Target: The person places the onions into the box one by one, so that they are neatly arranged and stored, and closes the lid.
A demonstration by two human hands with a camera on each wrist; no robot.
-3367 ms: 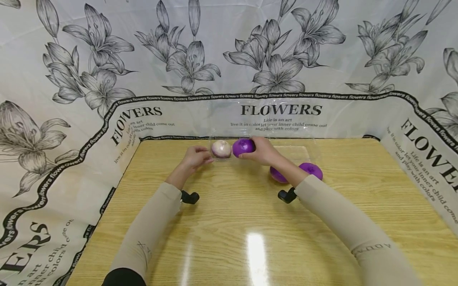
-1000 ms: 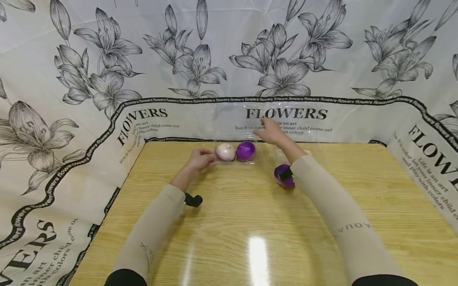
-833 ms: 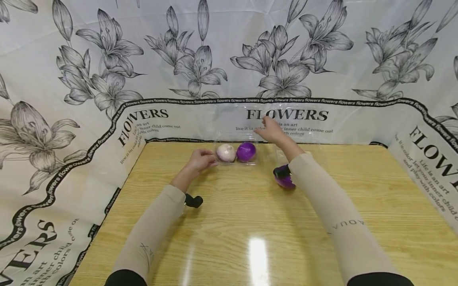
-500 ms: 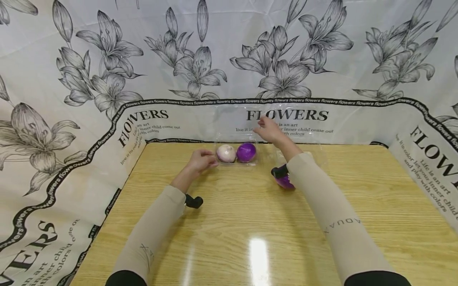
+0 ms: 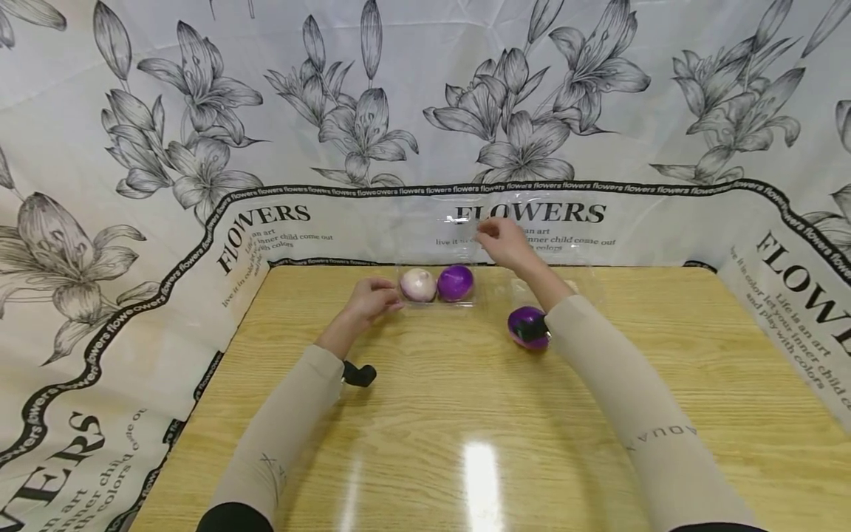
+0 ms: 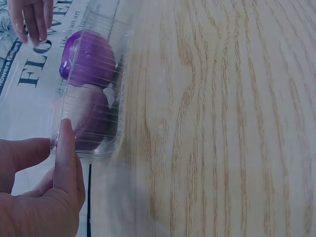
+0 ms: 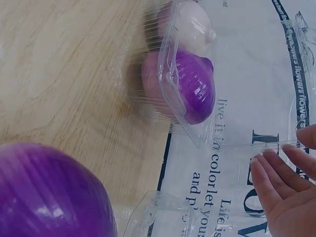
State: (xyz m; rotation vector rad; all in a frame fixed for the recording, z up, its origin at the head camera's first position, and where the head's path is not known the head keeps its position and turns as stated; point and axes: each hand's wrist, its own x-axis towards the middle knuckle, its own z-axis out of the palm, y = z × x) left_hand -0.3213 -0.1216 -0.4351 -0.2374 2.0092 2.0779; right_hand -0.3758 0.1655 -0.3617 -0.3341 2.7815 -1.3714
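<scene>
A clear plastic box (image 5: pixel 439 304) stands against the back cloth with its hinged lid raised. In it a pale white-and-purple onion (image 5: pixel 419 285) sits left of a glossy purple onion (image 5: pixel 455 283). My left hand (image 5: pixel 371 301) pinches the box's left rim, with thumb (image 6: pixel 34 150) and forefinger on either side of the plastic in the left wrist view. Higher up, my right hand (image 5: pixel 505 242) holds the edge of the lid (image 7: pixel 247 145) at its fingertips. Another purple onion (image 7: pixel 49 192) lies on the table below my right wrist, partly covered by a black camera mount.
A second clear plastic box (image 7: pixel 143 217) stands right of the first, partly behind my right forearm. Flower-printed cloth (image 5: pixel 372 229) rises behind and beside the wooden table (image 5: pixel 425 414). The right sleeve (image 5: pixel 638 391) hides part of the table.
The purple onion my right hand held now sits in the left box. That hand has moved up to the lid, its fingers drawing in lately. My left hand stays at the rim.
</scene>
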